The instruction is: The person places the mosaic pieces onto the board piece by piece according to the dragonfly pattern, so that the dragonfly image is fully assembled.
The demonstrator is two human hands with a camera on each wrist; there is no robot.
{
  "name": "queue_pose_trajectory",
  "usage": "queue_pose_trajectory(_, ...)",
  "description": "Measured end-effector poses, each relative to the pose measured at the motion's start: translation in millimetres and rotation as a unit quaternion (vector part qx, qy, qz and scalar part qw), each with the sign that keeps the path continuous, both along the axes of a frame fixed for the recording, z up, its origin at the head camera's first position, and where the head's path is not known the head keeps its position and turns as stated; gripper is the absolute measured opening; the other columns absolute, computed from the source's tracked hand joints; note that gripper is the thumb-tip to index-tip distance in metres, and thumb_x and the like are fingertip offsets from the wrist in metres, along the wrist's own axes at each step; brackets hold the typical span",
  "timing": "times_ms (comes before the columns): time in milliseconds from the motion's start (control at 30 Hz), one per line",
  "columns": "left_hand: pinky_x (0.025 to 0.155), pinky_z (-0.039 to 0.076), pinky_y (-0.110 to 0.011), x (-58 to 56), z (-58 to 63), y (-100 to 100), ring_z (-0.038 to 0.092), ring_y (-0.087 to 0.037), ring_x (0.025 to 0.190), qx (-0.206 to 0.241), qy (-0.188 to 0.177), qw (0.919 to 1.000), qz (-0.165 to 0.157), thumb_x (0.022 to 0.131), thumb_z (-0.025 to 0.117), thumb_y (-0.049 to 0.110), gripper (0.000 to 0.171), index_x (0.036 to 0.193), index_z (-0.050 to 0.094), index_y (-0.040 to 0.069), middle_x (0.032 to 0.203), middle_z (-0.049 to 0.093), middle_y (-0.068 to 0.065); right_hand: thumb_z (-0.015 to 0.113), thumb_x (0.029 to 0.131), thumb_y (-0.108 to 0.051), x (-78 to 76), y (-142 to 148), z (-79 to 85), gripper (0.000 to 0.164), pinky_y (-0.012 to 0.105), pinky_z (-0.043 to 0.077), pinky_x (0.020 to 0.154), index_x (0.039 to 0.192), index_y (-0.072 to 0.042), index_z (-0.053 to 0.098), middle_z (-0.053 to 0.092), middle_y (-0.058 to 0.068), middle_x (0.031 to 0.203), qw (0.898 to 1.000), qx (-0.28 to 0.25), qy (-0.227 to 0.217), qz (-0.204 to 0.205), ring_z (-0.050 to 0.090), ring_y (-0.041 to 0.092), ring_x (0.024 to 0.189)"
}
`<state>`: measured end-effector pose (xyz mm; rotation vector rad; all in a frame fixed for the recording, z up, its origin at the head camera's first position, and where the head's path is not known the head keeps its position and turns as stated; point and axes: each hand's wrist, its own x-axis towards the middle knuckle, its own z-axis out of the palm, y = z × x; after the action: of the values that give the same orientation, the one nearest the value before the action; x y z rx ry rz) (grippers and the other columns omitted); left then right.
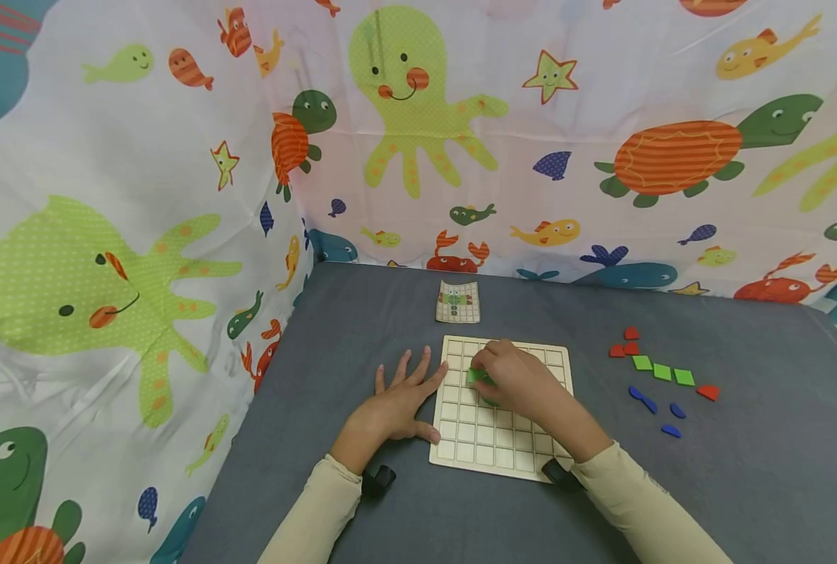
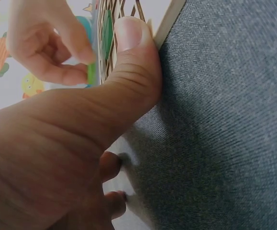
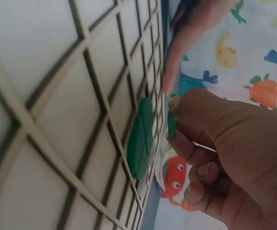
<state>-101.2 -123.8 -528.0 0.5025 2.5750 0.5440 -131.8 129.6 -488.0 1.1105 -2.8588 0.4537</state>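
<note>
Right hand [image 1: 520, 381] pinches a green tile [image 1: 476, 377] over the gridded board [image 1: 476, 452].
Left hand [image 1: 397, 409] lies splayed, fingers straight, thumb on the board's edge.

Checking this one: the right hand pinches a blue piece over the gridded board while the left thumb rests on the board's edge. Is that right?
Not quite: the colour is wrong. The right hand pinches a green piece, as the right wrist view shows. It is over the gridded board, and the left thumb rests on the board's edge.
</note>
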Motion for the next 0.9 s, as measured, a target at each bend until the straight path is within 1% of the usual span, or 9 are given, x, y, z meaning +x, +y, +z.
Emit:
queue_pose_trajectory(167, 0.115, -0.006, -0.084, 5.0, 20.7, 2.7, -0.015, -0.034, 0.163, -0.025, -0.002, 0.9997, 0.004, 0.078, 0.086, 0.053, 0.121, 0.171, 0.010, 0.038, 0.178, -0.009, 0.002, 0.085, 0.093, -0.025, -2.9, -8.5, -6.0, 0.026, 0.036, 0.060, 0.080, 0.111, -0.007, 0.078, 0.069, 0.004, 0.104, 1.000, 0.023, -0.009, -0.004, 0.066, 0.023, 0.098)
queue_pose_trajectory(233, 0.112, -0.004, -0.088, 6.2, 24.5, 3.3, -0.013, -0.035, 0.163, -0.023, 0.003, 0.9997, 0.004, 0.077, 0.086, 0.054, 0.121, 0.171, 0.012, 0.038, 0.179, -0.007, 0.001, 0.085, 0.094, -0.024, -3.1, -10.1, -7.0, 0.025, 0.036, 0.060, 0.080, 0.111, -0.008, 0.079, 0.069, 0.004, 0.104, 0.999, 0.029, -0.013, -0.005, 0.066, 0.023, 0.098)
queue_pose_trajectory(267, 0.110, -0.004, -0.089, 4.8, 18.4, 2.2, -0.014, -0.035, 0.163, -0.017, 0.007, 0.9998, 0.004, 0.076, 0.086, 0.055, 0.122, 0.171, 0.011, 0.040, 0.179, -0.008, 0.002, 0.085, 0.094, -0.024, -3.1, -10.8, -7.2, 0.025, 0.036, 0.060, 0.081, 0.112, -0.008, 0.079, 0.069, 0.004, 0.105, 0.999, 0.032, -0.015, -0.005, 0.066, 0.023, 0.099)
queue_pose_trajectory(300, 0.110, -0.004, -0.090, 5.1, 18.4, 2.2, -0.014, -0.034, 0.163, -0.014, 0.007, 0.9999, 0.005, 0.076, 0.086, 0.056, 0.123, 0.171, 0.010, 0.041, 0.178, -0.009, 0.003, 0.085, 0.094, -0.024, -2.9, -11.3, -7.1, 0.025, 0.036, 0.060, 0.081, 0.112, -0.008, 0.079, 0.069, 0.004, 0.105, 0.999, 0.033, -0.016, -0.004, 0.066, 0.023, 0.099)
queue_pose_trajectory(467, 0.109, -0.004, -0.090, 6.3, 20.2, 2.3, -0.014, -0.034, 0.163, -0.015, 0.004, 0.9999, 0.005, 0.076, 0.087, 0.054, 0.123, 0.171, 0.010, 0.040, 0.179, -0.008, 0.002, 0.085, 0.093, -0.024, -1.7, -12.4, -6.9, 0.026, 0.036, 0.060, 0.080, 0.113, -0.009, 0.079, 0.067, 0.004, 0.104, 0.999, 0.034, -0.020, -0.001, 0.065, 0.023, 0.098)
queue_pose_trajectory(500, 0.110, -0.003, -0.089, 8.0, 26.9, 3.6, -0.012, -0.035, 0.163, -0.019, -0.001, 0.9998, 0.005, 0.077, 0.087, 0.052, 0.122, 0.171, 0.011, 0.038, 0.179, -0.006, 0.001, 0.085, 0.093, -0.024, -1.8, -12.3, -7.4, 0.026, 0.035, 0.060, 0.080, 0.114, -0.009, 0.079, 0.067, 0.004, 0.104, 0.999, 0.035, -0.020, -0.001, 0.065, 0.023, 0.098)
queue_pose_trajectory(633, 0.110, -0.003, -0.090, 7.6, 27.5, 4.0, -0.012, -0.036, 0.163, -0.022, 0.000, 0.9997, 0.004, 0.078, 0.087, 0.051, 0.120, 0.172, 0.013, 0.035, 0.179, -0.005, -0.001, 0.085, 0.093, -0.024, -1.8, -12.2, -7.5, 0.027, 0.035, 0.060, 0.081, 0.114, -0.009, 0.079, 0.067, 0.004, 0.105, 0.999, 0.041, -0.018, -0.006, 0.065, 0.023, 0.099)
queue_pose_trajectory(667, 0.111, -0.003, -0.088, 8.3, 31.4, 4.9, -0.011, -0.036, 0.163, -0.027, -0.002, 0.9996, 0.003, 0.079, 0.086, 0.051, 0.119, 0.172, 0.014, 0.034, 0.179, -0.005, -0.001, 0.085, 0.092, -0.024, -1.9, -12.3, -7.5, 0.026, 0.035, 0.060, 0.082, 0.114, -0.010, 0.079, 0.067, 0.003, 0.105, 0.999, 0.041, -0.016, -0.007, 0.065, 0.022, 0.100)
queue_pose_trajectory(900, 0.111, -0.001, -0.089, 8.1, 29.8, 5.1, -0.010, -0.037, 0.163, -0.033, 0.005, 0.9994, -0.001, 0.078, 0.085, 0.053, 0.120, 0.172, 0.014, 0.032, 0.179, -0.004, -0.001, 0.086, 0.091, -0.024, -1.3, -13.3, -10.0, 0.025, 0.034, 0.061, 0.082, 0.110, -0.010, 0.079, 0.068, 0.003, 0.105, 0.999, 0.037, 0.002, -0.009, 0.067, 0.021, 0.101)
